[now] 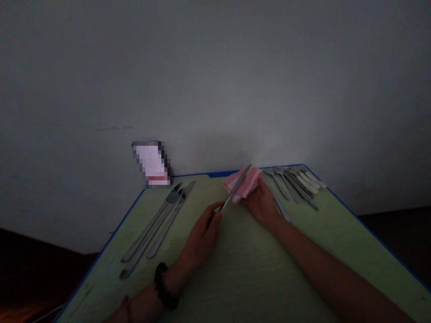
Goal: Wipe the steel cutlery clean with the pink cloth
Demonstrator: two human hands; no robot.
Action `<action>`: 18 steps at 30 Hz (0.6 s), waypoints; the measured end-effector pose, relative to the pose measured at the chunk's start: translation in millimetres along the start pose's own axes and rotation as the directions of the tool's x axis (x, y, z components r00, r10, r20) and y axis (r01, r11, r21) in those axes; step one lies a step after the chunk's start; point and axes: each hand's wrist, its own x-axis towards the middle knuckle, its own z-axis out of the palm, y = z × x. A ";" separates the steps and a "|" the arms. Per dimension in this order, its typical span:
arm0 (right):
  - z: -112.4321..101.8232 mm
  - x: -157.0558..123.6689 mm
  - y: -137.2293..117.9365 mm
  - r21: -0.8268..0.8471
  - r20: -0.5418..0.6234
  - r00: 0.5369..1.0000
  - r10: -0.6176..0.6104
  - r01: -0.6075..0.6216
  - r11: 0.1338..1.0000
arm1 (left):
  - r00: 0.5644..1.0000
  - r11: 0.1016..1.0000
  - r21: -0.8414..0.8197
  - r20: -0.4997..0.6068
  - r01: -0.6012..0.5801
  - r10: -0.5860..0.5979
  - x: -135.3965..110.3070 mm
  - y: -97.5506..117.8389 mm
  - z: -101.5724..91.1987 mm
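From where I stand, the pale grey wall (215, 80) takes up most of the view, and against it sits a green table (256, 269) edged in blue. Two bare arms reach over it: the right hand (264, 206) is cupped with its fingers bent, and the left hand (205, 229) is curled into a close grip. On the person's left, three long metal pieces of cutlery (154, 231) lie roughly side by side, knives by the look of them. On the far right a larger bunch of utensils (293, 190) is crowded together, a few with whitish handles (307, 184), too dim to count surely. A blurred-out device (151, 163) leans at the far left corner. Smaller still is the pink-and-white cloth (251, 186) held in the right hand above the table's far half, and across it lies the blade of a knife (234, 189), its handle in the left hand. I would judge the work to be partway along: one piece is at the cloth, while the others rest in two separate groups. Which group is done and which is left, I cannot tell.
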 end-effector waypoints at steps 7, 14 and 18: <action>1.2 -2.1 -2.3 0.162 0.036 0.997 0.065 -0.070 0.984 | 0.999 0.999 -0.038 0.040 0.032 -0.031 6.0 2.8 -4.1; 3.8 -2.4 -1.3 0.243 0.003 0.999 0.054 -0.053 0.969 | 0.998 0.999 0.033 -0.052 -0.023 0.024 8.3 3.9 -8.6; 4.4 4.9 5.8 0.145 -0.034 0.999 0.011 -0.006 0.989 | 0.996 0.993 0.097 0.075 -0.061 0.054 8.3 4.1 -8.9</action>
